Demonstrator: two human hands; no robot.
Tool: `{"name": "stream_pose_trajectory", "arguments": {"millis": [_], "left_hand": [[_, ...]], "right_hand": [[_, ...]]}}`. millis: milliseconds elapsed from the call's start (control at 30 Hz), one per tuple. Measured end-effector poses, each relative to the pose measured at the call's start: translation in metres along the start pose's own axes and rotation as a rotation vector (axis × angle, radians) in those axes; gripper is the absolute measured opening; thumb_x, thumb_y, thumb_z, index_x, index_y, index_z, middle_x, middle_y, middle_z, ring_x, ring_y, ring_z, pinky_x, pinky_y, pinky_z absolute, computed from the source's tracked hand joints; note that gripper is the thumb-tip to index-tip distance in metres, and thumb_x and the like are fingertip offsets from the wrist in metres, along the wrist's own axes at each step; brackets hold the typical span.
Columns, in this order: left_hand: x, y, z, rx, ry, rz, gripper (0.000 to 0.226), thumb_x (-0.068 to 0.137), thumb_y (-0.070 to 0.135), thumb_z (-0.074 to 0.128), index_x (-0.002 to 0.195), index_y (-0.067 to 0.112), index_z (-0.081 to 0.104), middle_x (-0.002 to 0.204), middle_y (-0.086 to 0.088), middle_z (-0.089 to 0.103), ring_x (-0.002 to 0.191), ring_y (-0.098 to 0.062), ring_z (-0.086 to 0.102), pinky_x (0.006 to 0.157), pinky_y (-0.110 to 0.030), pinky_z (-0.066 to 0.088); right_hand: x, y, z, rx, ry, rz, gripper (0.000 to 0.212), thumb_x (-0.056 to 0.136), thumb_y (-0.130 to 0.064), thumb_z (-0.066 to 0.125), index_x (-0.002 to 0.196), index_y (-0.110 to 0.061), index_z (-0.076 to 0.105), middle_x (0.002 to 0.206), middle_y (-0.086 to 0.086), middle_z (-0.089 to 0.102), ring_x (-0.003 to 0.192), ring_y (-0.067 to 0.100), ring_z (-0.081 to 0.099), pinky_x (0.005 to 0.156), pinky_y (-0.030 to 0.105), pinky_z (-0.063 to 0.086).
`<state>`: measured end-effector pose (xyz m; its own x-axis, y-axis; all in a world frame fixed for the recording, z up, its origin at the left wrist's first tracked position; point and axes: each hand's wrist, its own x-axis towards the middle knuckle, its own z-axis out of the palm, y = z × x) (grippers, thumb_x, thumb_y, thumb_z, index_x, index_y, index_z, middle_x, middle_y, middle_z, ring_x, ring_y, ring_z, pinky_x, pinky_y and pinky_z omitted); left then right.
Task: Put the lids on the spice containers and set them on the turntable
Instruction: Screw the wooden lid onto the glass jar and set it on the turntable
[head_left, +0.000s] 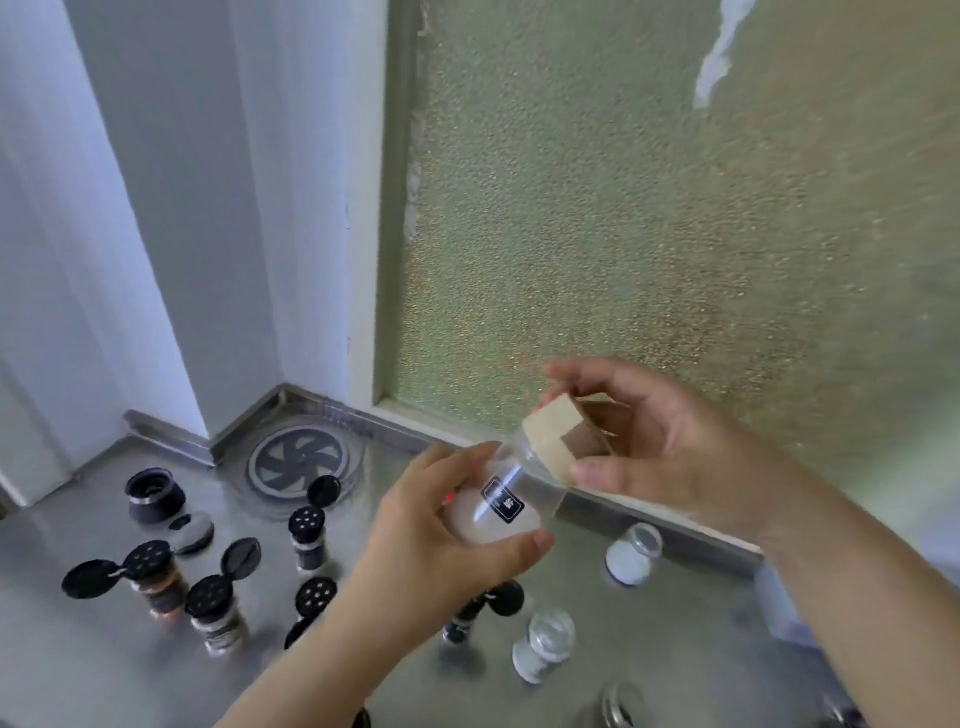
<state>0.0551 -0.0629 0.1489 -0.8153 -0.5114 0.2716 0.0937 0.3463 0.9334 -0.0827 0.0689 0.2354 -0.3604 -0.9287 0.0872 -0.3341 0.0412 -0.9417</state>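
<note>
My left hand (447, 525) grips a clear glass spice jar (511, 499) with a black label and white powder, tilted above the steel counter. My right hand (649, 441) pinches the wooden lid (553, 434) at the jar's mouth. The clear turntable (304, 462) with a dark fan-shaped centre sits in the back corner. Several shaker bottles with black flip lids standing open are on the left, such as one (307, 538) and another (213, 613). Two open glass jars of white powder (631, 556) (543, 644) stand on the right.
A black funnel-shaped container (153, 493) and a round dark lid (193, 532) lie at the left. A frosted window pane (649, 234) rises behind the counter, a white wall to the left. Part of another glass jar (618, 706) shows at the bottom edge.
</note>
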Motion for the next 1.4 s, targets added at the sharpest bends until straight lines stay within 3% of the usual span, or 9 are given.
{"name": "stream_pose_trajectory", "arguments": {"millis": [200,367,600,767,867,933,1133,1267,1400], "left_hand": [[-0.004,0.017,0.061,0.114,-0.090,0.089,0.065,0.045,0.054,0.077,0.107,0.042,0.061,0.096,0.018,0.051,0.084,0.002,0.057,0.067,-0.009,0.045],[-0.007,0.027,0.098,0.132,-0.086,0.155,0.058,0.042,0.057,0.074,0.098,0.053,0.057,0.088,0.015,0.052,0.084,0.006,0.055,0.067,-0.001,0.039],[0.004,0.036,0.102,0.123,-0.111,0.199,0.058,0.046,0.046,0.081,0.098,0.057,0.058,0.091,0.019,0.047,0.070,0.005,0.054,0.054,0.000,0.037],[0.014,0.039,0.092,0.019,-0.191,0.121,0.057,0.047,0.040,0.086,0.093,0.059,0.059,0.085,0.021,0.050,0.066,0.003,0.056,0.047,-0.005,0.042],[0.017,0.036,0.091,0.029,-0.167,0.125,0.055,0.040,0.055,0.076,0.092,0.059,0.058,0.090,0.018,0.050,0.077,0.002,0.058,0.063,-0.008,0.044],[0.018,0.033,0.091,0.011,-0.144,0.116,0.059,0.039,0.055,0.075,0.096,0.052,0.059,0.087,0.016,0.051,0.080,0.001,0.057,0.068,-0.005,0.040],[0.025,0.028,0.085,-0.090,-0.184,0.068,0.063,0.037,0.048,0.082,0.097,0.046,0.063,0.085,0.017,0.057,0.079,0.002,0.059,0.068,-0.007,0.042],[0.023,0.026,0.086,-0.037,-0.167,0.077,0.056,0.037,0.055,0.077,0.091,0.046,0.063,0.084,0.014,0.057,0.081,-0.002,0.060,0.071,-0.009,0.042],[0.022,0.028,0.082,-0.007,-0.162,0.077,0.058,0.038,0.052,0.081,0.091,0.059,0.058,0.087,0.016,0.058,0.083,0.001,0.059,0.073,-0.009,0.044]], "right_hand": [[-0.056,-0.017,-0.046,-0.563,-0.005,0.139,0.051,0.059,-0.044,0.080,0.107,-0.047,0.062,0.104,-0.020,0.064,0.097,0.003,0.066,0.094,0.041,0.052],[-0.078,-0.033,-0.060,-0.929,0.012,0.247,0.040,0.063,-0.052,0.074,0.099,-0.038,0.066,0.086,-0.016,0.067,0.078,-0.001,0.063,0.077,0.028,0.052],[-0.076,-0.024,-0.055,-0.735,0.121,0.410,0.060,0.080,-0.072,0.035,0.080,-0.017,0.059,0.053,0.009,0.066,0.042,0.023,0.064,0.035,0.019,0.039],[-0.077,-0.038,-0.074,-0.704,-0.039,0.272,0.054,0.070,-0.059,0.066,0.118,-0.066,0.043,0.116,-0.025,0.060,0.098,-0.005,0.062,0.086,0.023,0.051],[-0.069,-0.035,-0.063,-0.821,0.105,0.236,0.028,0.075,-0.053,0.065,0.100,-0.041,0.065,0.082,-0.018,0.067,0.071,-0.008,0.063,0.072,0.025,0.053],[-0.061,-0.032,-0.050,-0.842,0.234,0.229,0.045,0.078,-0.065,0.050,0.086,-0.024,0.066,0.065,-0.003,0.066,0.050,0.005,0.063,0.059,0.034,0.055],[-0.064,-0.043,-0.063,-0.767,-0.037,0.276,0.059,0.071,-0.056,0.067,0.121,-0.065,0.037,0.119,-0.025,0.057,0.101,-0.003,0.060,0.087,0.025,0.050],[-0.056,-0.036,-0.046,-0.913,0.224,0.239,0.050,0.067,-0.072,0.054,0.088,-0.028,0.061,0.071,-0.005,0.069,0.052,0.004,0.060,0.061,0.034,0.054],[-0.058,-0.040,-0.047,-0.870,0.142,0.256,0.067,0.060,-0.083,0.044,0.108,-0.038,0.058,0.089,-0.013,0.070,0.067,0.007,0.065,0.073,0.037,0.056]]}}
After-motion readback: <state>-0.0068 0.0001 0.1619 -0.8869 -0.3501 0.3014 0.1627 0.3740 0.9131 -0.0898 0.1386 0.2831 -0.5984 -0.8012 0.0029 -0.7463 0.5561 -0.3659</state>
